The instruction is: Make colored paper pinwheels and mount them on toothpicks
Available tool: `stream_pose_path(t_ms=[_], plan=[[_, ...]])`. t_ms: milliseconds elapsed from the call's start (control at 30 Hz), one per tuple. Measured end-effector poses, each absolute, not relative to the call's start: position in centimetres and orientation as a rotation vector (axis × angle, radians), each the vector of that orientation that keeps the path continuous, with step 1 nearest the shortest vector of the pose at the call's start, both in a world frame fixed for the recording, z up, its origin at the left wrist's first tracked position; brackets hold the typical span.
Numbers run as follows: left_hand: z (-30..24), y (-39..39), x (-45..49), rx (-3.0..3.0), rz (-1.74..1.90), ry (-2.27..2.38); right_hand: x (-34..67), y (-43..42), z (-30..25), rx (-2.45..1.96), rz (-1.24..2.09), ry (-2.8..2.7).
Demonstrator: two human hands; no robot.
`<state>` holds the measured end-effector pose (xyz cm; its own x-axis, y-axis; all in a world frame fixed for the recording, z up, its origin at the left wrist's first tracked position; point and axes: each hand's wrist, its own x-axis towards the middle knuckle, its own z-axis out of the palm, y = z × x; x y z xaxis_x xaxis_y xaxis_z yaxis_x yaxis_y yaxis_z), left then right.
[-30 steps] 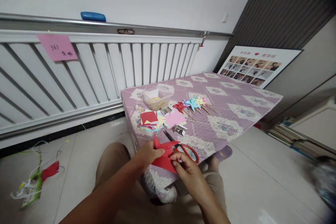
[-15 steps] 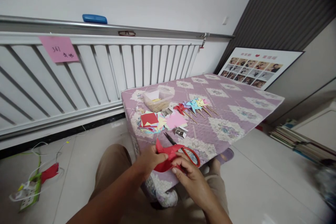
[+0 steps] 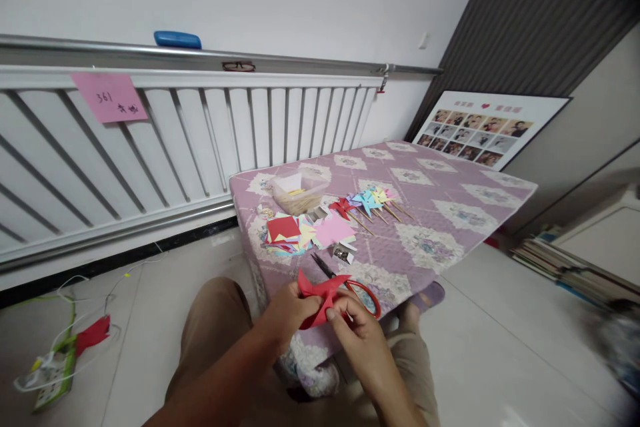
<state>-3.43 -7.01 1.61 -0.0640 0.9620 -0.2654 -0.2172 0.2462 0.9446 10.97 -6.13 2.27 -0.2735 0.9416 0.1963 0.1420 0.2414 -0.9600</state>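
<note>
A red paper pinwheel point(image 3: 327, 287) is held between both hands above the near edge of the table, its blades folded toward the middle. My left hand point(image 3: 295, 309) pinches it from the left, thumb near the centre. From the right, my right hand point(image 3: 357, 323) grips its lower right part, thumb at the centre; some fingertips are hidden behind the paper. Just beyond the hands lie scissors point(image 3: 367, 297) with red handles and dark blades, partly covered by the pinwheel. A small open box of metal pins or fasteners point(image 3: 343, 254) sits past the blades.
Coloured paper squares point(image 3: 284, 229) are piled near a clear plastic tub of sticks point(image 3: 300, 197). Several finished pinwheels on sticks point(image 3: 369, 200) lie to the right. The flowered cloth point(image 3: 380, 247) covers the table. A radiator point(image 3: 190, 140) lines the wall; a power strip point(image 3: 55, 373) is on the floor.
The red paper's blades are now drawn further in, giving a clearer pinwheel shape. My left thumb has moved slightly right, toward the centre. The view has shifted a little.
</note>
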Motion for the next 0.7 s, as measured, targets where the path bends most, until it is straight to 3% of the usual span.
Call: stream_pose_path(t_ms=[700], plan=[[2.7,-7.3,-3.3,0.734,1.179,1.102,10.9,-5.4,1.8,-1.130,0.943,-1.720]])
